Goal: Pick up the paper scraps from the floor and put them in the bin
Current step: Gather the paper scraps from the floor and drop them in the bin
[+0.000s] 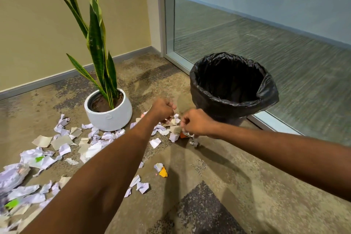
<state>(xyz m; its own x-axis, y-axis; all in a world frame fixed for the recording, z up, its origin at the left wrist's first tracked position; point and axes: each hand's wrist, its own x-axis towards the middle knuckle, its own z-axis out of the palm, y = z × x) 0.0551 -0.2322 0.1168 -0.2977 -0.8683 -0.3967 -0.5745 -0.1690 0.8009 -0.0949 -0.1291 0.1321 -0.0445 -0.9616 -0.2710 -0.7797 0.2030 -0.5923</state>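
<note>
Several crumpled white, tan and coloured paper scraps [62,141] litter the carpet from the left edge to the foot of the bin. The bin [230,86] with a black liner stands at the right, its mouth dark inside. My left hand [163,109] hovers over a small pile of scraps [171,122] between the pot and the bin, fingers curled; what it holds is unclear. My right hand [196,122] is closed just left of the bin's base, with white and orange scraps [188,135] showing under its fingers.
A white pot [109,112] with a tall snake plant [96,40] stands left of my hands. A beige wall runs behind it, and a glass partition [266,15] with a metal frame stands right behind the bin. A yellow scrap [163,172] lies nearer me.
</note>
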